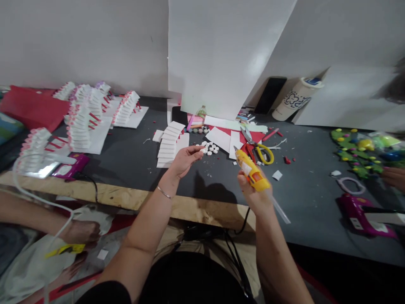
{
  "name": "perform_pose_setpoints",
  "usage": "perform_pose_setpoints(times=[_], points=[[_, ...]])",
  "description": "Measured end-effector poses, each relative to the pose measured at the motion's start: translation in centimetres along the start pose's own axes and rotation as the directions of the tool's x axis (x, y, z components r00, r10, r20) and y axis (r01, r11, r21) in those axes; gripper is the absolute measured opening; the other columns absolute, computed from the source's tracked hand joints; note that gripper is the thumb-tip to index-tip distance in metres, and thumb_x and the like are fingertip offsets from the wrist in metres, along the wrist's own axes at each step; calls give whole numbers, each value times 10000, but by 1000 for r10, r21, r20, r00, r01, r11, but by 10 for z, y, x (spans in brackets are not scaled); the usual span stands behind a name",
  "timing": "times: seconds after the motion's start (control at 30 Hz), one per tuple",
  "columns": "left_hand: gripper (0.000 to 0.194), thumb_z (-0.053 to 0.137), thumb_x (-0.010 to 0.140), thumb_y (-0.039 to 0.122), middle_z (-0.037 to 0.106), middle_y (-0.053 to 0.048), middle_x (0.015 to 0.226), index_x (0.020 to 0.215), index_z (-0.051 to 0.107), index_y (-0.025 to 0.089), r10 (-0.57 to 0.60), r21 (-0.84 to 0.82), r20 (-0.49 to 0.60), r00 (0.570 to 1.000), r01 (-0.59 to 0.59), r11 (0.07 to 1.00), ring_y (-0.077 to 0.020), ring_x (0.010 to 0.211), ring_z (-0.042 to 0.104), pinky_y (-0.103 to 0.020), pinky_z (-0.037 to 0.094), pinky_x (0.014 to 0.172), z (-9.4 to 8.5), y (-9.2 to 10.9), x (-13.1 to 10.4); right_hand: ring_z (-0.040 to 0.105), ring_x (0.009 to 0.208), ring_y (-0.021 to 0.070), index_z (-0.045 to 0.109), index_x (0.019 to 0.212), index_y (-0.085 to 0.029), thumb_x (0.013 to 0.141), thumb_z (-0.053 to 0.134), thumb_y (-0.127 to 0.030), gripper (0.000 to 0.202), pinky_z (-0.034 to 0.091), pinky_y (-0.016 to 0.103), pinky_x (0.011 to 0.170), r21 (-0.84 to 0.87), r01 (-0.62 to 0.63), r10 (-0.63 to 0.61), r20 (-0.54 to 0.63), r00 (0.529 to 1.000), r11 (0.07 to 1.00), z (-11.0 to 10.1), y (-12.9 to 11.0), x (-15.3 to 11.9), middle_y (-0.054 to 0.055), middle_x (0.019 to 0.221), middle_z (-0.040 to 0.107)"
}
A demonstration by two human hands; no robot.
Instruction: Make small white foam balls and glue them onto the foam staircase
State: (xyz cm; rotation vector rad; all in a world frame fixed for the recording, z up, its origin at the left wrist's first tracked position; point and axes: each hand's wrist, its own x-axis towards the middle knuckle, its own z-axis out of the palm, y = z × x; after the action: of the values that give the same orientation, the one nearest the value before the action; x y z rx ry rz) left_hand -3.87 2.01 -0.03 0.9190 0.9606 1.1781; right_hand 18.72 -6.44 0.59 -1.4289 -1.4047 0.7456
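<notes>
My left hand is closed in a pinch on a small white round piece, at the edge of a cluster of similar white pieces. Just left of that hand lies a white stepped paper model. A yellow hot glue gun is gripped in my right hand, its nozzle pointing up and away from me. A clear glue stick sticks out of its back end. Beyond the glue gun are yellow-handled scissors and white paper pieces on red sheet material.
Several stepped white models with pink edges stand at left, behind a purple device. Another person's hand is at lower left, another hand at far right. A cup and black phone lean at the back.
</notes>
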Motion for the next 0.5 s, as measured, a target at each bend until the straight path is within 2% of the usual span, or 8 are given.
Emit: perform_pose_setpoints(times=[0.1, 0.23, 0.37, 0.5], points=[[315, 841, 620, 276, 664, -2, 733, 907, 770, 165, 10, 43, -14, 1000, -10, 999, -94, 710, 546, -262, 450, 723, 0, 1, 0, 549, 571, 175, 529, 790, -229, 770, 608, -647, 426, 415, 300, 542, -225, -13, -8, -95, 995, 974, -25, 2, 2, 14, 670, 602], [299, 833, 629, 301, 685, -17, 765, 889, 765, 170, 61, 118, -23, 998, -58, 991, -109, 734, 568, -275, 466, 739, 1, 1, -1, 528, 556, 212, 459, 738, -253, 709, 555, -744, 501, 342, 314, 532, -527, -168, 29, -261, 965, 833, -57, 20, 8, 25, 619, 540], [279, 815, 648, 325, 699, -28, 816, 878, 745, 183, 149, 230, -20, 989, -140, 963, -136, 776, 602, -306, 492, 758, 3, -2, -1, 581, 653, 260, 495, 831, -238, 714, 524, -734, 510, 376, 336, 580, -611, -293, 127, -300, 945, 735, -76, 42, 11, 71, 705, 586], [239, 788, 690, 334, 687, -31, 818, 873, 712, 200, 253, 329, 15, 967, -244, 913, -156, 780, 622, -324, 522, 717, 3, -2, -3, 620, 754, 317, 537, 916, -197, 717, 519, -717, 557, 415, 365, 605, -624, -397, 237, -326, 915, 673, -84, 54, 15, 136, 804, 635]])
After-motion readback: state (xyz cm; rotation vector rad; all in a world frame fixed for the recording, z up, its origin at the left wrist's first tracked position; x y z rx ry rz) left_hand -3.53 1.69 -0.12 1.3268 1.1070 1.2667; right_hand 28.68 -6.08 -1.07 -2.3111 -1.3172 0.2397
